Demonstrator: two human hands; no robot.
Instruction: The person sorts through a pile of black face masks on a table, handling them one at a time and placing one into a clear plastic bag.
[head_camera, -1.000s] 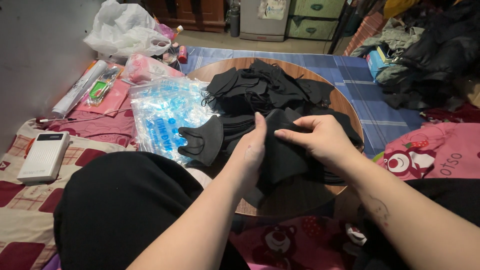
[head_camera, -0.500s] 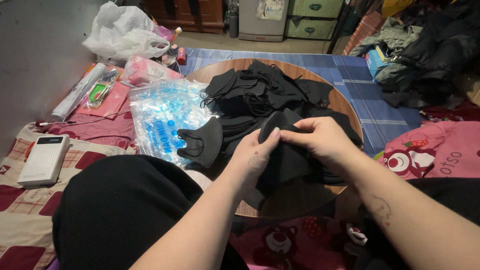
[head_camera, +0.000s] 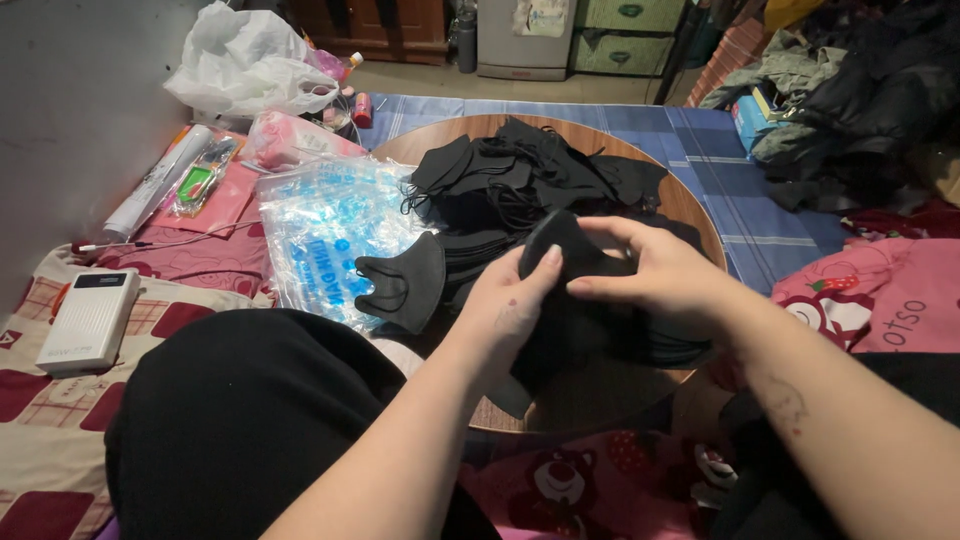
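Both hands meet over the near half of a round wooden table (head_camera: 690, 205), pinching the same black face mask (head_camera: 560, 245) between them. The left hand (head_camera: 510, 310) comes up from six o'clock with its fingers closed on the mask's lower left edge, thumb pointing toward twelve; the right hand (head_camera: 660, 275) reaches in from four o'clock and its fingers are clamped on the mask's right side, so the mask is held just above the tabletop, near the centre of the view. At about twelve o'clock from the hands lies a loose pile of black masks (head_camera: 530, 175) with their ear loops tangled (too jumbled to count). One single mask (head_camera: 405, 285) sits at nine o'clock from the left hand, hanging over the table's edge and touching a stack of clear plastic bags with blue print (head_camera: 325, 225). Farther out at nine o'clock a white power bank (head_camera: 88, 320) rests on a checked blanket. A white plastic sack (head_camera: 245, 65) lies at eleven o'clock, well apart from the table.
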